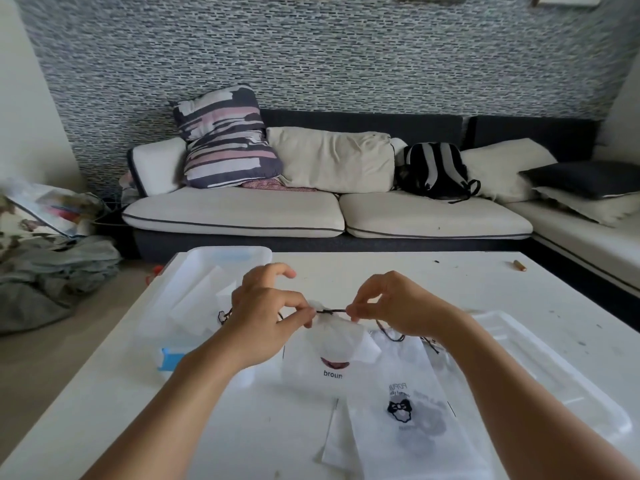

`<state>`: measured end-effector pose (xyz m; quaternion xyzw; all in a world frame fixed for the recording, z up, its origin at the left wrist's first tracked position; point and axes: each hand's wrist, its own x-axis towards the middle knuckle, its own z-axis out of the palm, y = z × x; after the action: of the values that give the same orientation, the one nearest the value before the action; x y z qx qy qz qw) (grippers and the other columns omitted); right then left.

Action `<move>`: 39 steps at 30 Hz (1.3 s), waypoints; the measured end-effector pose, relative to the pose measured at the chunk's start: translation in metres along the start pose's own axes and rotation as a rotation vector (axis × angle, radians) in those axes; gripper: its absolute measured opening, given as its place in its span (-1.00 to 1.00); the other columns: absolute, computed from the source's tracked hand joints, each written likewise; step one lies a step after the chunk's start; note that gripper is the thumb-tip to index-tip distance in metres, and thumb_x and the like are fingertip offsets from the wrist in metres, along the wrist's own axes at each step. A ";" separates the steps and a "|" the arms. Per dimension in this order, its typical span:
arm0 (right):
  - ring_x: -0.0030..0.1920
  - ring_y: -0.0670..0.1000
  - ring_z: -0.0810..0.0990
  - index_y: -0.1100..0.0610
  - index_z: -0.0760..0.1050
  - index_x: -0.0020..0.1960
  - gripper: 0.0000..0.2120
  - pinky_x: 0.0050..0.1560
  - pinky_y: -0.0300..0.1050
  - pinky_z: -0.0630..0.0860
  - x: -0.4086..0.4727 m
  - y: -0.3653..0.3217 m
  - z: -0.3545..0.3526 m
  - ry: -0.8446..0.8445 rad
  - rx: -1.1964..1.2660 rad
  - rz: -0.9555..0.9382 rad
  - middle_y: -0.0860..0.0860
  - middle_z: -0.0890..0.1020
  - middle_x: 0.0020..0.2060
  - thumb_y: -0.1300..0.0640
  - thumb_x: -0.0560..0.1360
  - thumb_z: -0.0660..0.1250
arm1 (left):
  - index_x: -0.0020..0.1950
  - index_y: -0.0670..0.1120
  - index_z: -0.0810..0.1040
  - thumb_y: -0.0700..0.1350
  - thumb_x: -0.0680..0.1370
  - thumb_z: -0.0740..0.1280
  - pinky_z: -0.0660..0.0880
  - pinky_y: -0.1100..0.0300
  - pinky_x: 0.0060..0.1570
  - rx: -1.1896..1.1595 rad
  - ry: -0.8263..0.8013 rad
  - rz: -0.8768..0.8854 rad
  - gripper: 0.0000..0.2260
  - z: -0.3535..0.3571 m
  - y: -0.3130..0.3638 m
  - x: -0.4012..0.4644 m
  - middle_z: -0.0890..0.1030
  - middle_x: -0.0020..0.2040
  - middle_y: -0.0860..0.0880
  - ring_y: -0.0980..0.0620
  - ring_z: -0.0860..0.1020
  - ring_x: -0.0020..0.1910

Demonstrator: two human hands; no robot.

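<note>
A small white drawstring pouch (pixel 337 339) hangs above the white table (pixel 398 275), its neck gathered by a dark cord (pixel 334 310). My left hand (pixel 266 313) pinches the cord at the pouch's neck on the left. My right hand (pixel 384 306) pinches the same cord on the right, and the cord is stretched taut between them. Loose cord ends trail under my right wrist. A white bag printed "brown" (pixel 311 370) lies flat under the pouch.
A clear plastic box (pixel 194 296) with a blue clip stands at the left. A white printed bag (pixel 405 420) lies near the front, a white lid (pixel 554 372) at the right. A small brown stick (pixel 519 265) lies far right. A sofa with cushions and a backpack is behind.
</note>
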<state>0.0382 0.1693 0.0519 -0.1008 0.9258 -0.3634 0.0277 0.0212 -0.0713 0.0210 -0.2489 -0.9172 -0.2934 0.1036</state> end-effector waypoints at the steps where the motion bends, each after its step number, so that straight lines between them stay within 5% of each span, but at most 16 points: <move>1: -0.16 -0.20 0.55 0.01 0.70 -0.12 -0.84 -0.21 -0.37 0.36 0.001 0.001 0.002 0.011 -0.031 -0.009 -0.16 0.62 -0.01 -0.07 0.50 0.46 | -0.27 0.23 0.63 0.32 0.48 0.27 0.21 0.01 0.40 -0.030 0.030 0.035 -0.73 -0.001 0.001 0.000 0.35 0.25 0.26 0.21 0.18 0.43; 4: 0.08 -0.22 0.55 0.07 0.68 -0.10 -0.84 0.02 -0.43 0.36 0.003 -0.002 0.006 0.025 -0.034 -0.027 -0.20 0.63 0.09 -0.02 0.53 0.44 | -0.22 0.09 0.69 0.08 0.59 0.35 0.20 0.09 0.44 -0.383 -0.059 0.008 -0.76 -0.005 0.012 -0.001 0.53 0.23 0.30 0.39 0.24 0.44; 7: -0.08 -0.08 0.67 0.08 0.68 -0.18 -0.81 0.01 -0.16 0.56 0.005 -0.006 0.012 0.013 -0.058 -0.016 -0.09 0.72 -0.16 0.02 0.55 0.42 | -0.17 -0.09 0.64 -0.06 0.65 0.27 0.34 0.11 0.37 -0.702 -0.136 -0.049 -0.74 -0.011 0.025 -0.005 0.71 0.07 0.06 0.17 0.57 0.23; 10: -0.14 0.00 0.68 0.10 0.67 -0.13 -0.82 -0.08 -0.13 0.57 0.006 -0.008 0.017 0.033 -0.038 -0.027 -0.05 0.72 -0.18 0.04 0.57 0.39 | -0.15 -0.19 0.57 -0.08 0.67 0.22 0.43 0.04 0.25 -0.824 -0.106 -0.118 -0.71 -0.010 0.027 -0.005 0.72 -0.05 -0.05 0.04 0.65 0.02; 15: -0.43 -0.19 0.40 0.08 0.65 -0.14 -0.79 -0.33 -0.34 0.32 0.005 -0.015 0.022 0.048 0.111 -0.061 -0.14 0.56 -0.38 0.18 0.62 0.29 | -0.03 -0.14 0.64 -0.12 0.69 0.18 0.47 0.08 0.10 -0.807 -0.084 -0.188 -0.74 -0.002 0.024 -0.004 0.69 -0.13 -0.02 0.06 0.64 -0.04; 18: -0.41 -0.16 0.36 0.06 0.61 -0.19 -0.76 -0.34 -0.32 0.30 0.004 -0.021 0.022 0.042 0.144 -0.074 -0.09 0.54 -0.36 0.18 0.62 0.27 | -0.03 -0.12 0.68 -0.14 0.67 0.22 0.51 0.24 0.00 -0.814 -0.027 -0.194 -0.76 -0.001 0.026 -0.003 0.69 -0.17 -0.02 0.07 0.62 -0.10; 26: -0.40 -0.04 0.22 0.13 0.25 -0.36 -0.61 -0.34 -0.19 0.23 0.006 -0.031 0.030 0.125 0.224 -0.050 -0.01 0.29 -0.42 0.12 0.63 0.22 | -0.14 -0.04 0.72 -0.06 0.62 0.33 0.44 0.17 -0.08 -0.775 0.036 -0.233 -0.78 0.002 0.029 -0.002 0.63 -0.31 0.03 0.06 0.53 -0.25; 29: -0.47 -0.09 0.23 0.15 0.40 -0.34 -0.65 -0.37 -0.19 0.25 0.008 -0.029 0.028 0.206 0.110 -0.085 -0.12 0.31 -0.53 0.10 0.61 0.28 | -0.03 -0.04 0.71 -0.13 0.65 0.27 0.47 0.23 0.00 -0.761 -0.042 -0.217 -0.79 0.002 0.029 -0.003 0.63 -0.22 0.03 0.09 0.56 -0.16; 32: -0.50 -0.07 0.19 0.00 0.62 -0.11 -0.96 -0.44 -0.23 0.18 0.003 -0.028 0.021 0.246 0.135 -0.171 -0.11 0.30 -0.56 0.08 0.52 0.44 | 0.01 -0.14 0.69 -0.16 0.66 0.25 0.46 0.20 0.05 -0.776 -0.065 -0.219 -0.79 0.002 0.027 -0.003 0.62 -0.17 -0.03 0.06 0.56 -0.12; 35: -0.47 -0.07 0.16 -0.06 0.71 -0.02 -0.87 -0.42 -0.29 0.13 -0.001 -0.029 0.015 0.207 0.183 -0.281 -0.14 0.23 -0.56 0.10 0.44 0.55 | -0.06 -0.20 0.66 -0.14 0.66 0.26 0.42 0.22 0.01 -0.775 -0.063 -0.211 -0.77 0.002 0.029 -0.004 0.60 -0.21 0.00 0.09 0.54 -0.15; 39: -0.48 -0.03 0.13 -0.04 0.75 -0.07 -0.89 -0.45 -0.29 0.12 -0.003 -0.031 0.012 0.156 0.075 -0.378 -0.16 0.37 -0.61 0.15 0.46 0.53 | -0.29 -0.09 0.59 -0.09 0.65 0.27 0.34 0.17 -0.04 -0.735 -0.121 -0.214 -0.67 0.000 0.030 -0.004 0.56 -0.27 0.00 0.04 0.47 -0.18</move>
<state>0.0481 0.1399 0.0642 -0.2432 0.8756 -0.4028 -0.1090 0.0403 -0.0518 0.0338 -0.1889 -0.7761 -0.5966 -0.0779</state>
